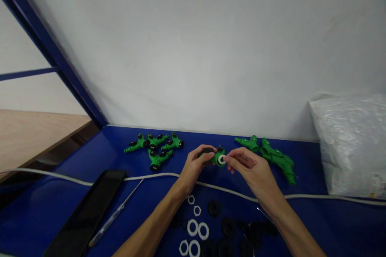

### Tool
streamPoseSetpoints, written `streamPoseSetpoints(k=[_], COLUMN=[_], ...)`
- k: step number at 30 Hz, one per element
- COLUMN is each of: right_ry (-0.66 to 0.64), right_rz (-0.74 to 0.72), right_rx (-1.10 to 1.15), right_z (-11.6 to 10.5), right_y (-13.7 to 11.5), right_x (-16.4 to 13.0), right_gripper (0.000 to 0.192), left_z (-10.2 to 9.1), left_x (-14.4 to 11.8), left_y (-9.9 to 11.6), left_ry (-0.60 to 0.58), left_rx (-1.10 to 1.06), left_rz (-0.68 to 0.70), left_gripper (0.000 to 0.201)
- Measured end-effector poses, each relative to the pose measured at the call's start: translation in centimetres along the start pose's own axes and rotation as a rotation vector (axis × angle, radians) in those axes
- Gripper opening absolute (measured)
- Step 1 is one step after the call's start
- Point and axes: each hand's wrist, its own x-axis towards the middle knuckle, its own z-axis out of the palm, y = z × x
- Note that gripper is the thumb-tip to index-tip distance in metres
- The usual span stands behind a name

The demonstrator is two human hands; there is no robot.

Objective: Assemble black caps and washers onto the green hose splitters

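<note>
My left hand (pixel 194 165) is wrapped round a green Y-shaped hose splitter (pixel 221 153) with black parts, held above the blue table. A white ring washer (pixel 220 159) sits at the splitter's round opening, which faces toward me. The thumb and fingertips of my right hand (pixel 250 164) pinch at the washer's right edge. Below my hands lie several loose white rings (pixel 203 231), some with angular outlines. Beside them are black round parts (pixel 228 227), dark and hard to make out.
Several green splitters with black fittings (pixel 158 158) lie at the back left. Green splitter bodies (pixel 276 156) lie at the back right, near a clear plastic bag (pixel 350 144). A white cable (pixel 235 191) crosses the table. A black phone-like slab (pixel 87 213) and a screwdriver (pixel 116 213) lie left.
</note>
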Motion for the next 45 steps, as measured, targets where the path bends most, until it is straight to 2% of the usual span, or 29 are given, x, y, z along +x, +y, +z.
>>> streamPoseSetpoints(k=[13,20,27,45], right_ry=[-0.152,-0.113,-0.050,-0.020], right_rz=[0.211,0.210,0.179,0.121], right_rx=[0.193,0.244,0.246,0.124], right_z=[0.4,0.7,1.0,0.8], right_y=[0.1,0.6,1.0,0.5], right_x=[-0.3,-0.7,-0.6,-1.0], right_gripper=[0.053,0.053,0.054,0.045], left_z=[-0.2,-0.4,0.5,0.3], left_x=[0.0,0.2,-0.1,-0.4], left_y=[-0.4,-1.1,-0.4,-1.1], left_ry=[-0.009,0.028,0.049,0.017], left_rx=[0.010,0.134,0.261,0.332], left_rz=[0.031,-0.021,0.006,0.062], left_gripper=[0.014,0.013,0.016,0.027])
